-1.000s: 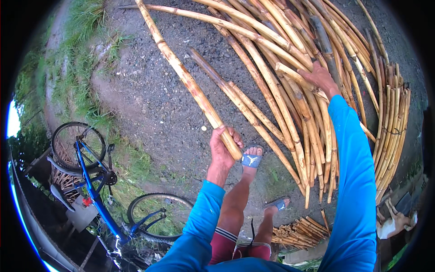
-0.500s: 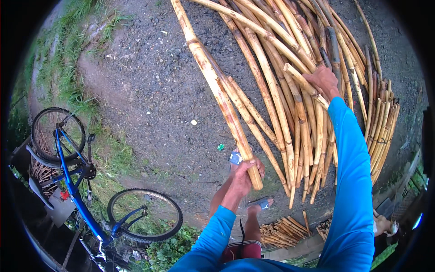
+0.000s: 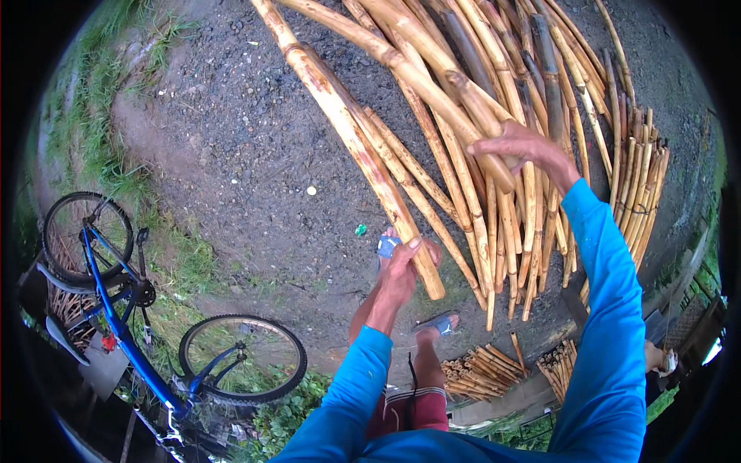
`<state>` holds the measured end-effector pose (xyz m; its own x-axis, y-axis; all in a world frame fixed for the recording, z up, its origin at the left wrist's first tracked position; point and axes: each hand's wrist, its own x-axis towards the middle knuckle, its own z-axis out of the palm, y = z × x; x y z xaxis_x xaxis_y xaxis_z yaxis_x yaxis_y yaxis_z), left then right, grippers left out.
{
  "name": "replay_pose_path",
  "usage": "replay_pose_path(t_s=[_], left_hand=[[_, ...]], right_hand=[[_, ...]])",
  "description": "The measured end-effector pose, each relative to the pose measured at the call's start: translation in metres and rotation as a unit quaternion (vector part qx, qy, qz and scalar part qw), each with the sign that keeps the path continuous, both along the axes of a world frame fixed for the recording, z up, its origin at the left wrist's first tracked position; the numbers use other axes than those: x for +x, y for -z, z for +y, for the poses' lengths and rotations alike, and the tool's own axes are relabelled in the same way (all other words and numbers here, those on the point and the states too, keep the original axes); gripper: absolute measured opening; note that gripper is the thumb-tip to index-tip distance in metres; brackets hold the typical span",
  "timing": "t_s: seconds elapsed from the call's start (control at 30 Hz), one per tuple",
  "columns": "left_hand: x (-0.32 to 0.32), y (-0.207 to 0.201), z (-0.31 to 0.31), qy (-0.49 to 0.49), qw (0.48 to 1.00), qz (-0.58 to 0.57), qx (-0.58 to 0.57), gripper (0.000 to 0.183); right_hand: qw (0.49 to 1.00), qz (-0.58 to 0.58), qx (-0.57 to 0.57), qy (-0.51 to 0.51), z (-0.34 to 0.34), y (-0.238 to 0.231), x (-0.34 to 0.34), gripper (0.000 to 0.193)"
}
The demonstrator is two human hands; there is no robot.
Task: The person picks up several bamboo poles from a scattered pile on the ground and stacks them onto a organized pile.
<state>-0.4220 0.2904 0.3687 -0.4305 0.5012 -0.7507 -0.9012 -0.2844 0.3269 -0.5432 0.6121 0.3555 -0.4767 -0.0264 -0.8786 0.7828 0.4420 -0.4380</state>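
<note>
My left hand [image 3: 400,279] is closed around the near end of a thick, yellow-brown rattan pole [image 3: 356,148], which slants up and away to the far left. Over the pile, my right hand [image 3: 526,150] grips a second rattan pole [image 3: 432,91] close to its cut end, thumb across the top. Another pole [image 3: 480,109] runs alongside it into the same hand; whether the fingers hold that one too I cannot tell. Beneath and to the right lies a loose pile of rattan poles [image 3: 532,231], their near ends uneven. Thinner poles lie right beside the one in my left hand.
Tied bundles of poles lie at the right [image 3: 642,193] and behind my feet [image 3: 482,374]. A blue bicycle [image 3: 116,316] is at the left on grass. Dark gravel ground [image 3: 255,131] spreads between. My sandalled feet [image 3: 438,324] stand close to the pole ends.
My right hand has moved left and slightly down, drawing a pole end toward me. The left hand keeps its grip, and its pole shifted slightly left and up in view.
</note>
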Motion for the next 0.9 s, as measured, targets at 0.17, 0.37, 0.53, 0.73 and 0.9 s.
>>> replay_pose_path(t_s=[0.17,0.37,0.53,0.73,0.9], left_hand=[[-0.008,0.0,-0.018,-0.087,0.973,0.148,-0.154,0.047],[-0.017,0.009,-0.027,-0.152,0.966,0.092,-0.19,0.056],[-0.005,0.005,-0.031,-0.143,0.972,0.012,-0.188,0.067],[0.037,0.006,-0.059,-0.08,0.991,-0.016,-0.102,0.075],[0.117,-0.026,-0.065,-0.078,0.988,0.02,-0.134,0.075]], right_hand=[[0.965,-0.058,-0.242,0.078,-0.128,-0.037,0.046,0.091],[0.966,0.034,-0.228,0.119,-0.204,0.03,0.144,0.083],[0.977,0.189,-0.069,0.071,-0.241,0.033,0.181,0.085],[0.971,0.196,-0.059,0.121,-0.262,-0.022,0.239,0.079],[0.955,0.25,0.0,0.158,-0.268,-0.07,0.327,0.077]])
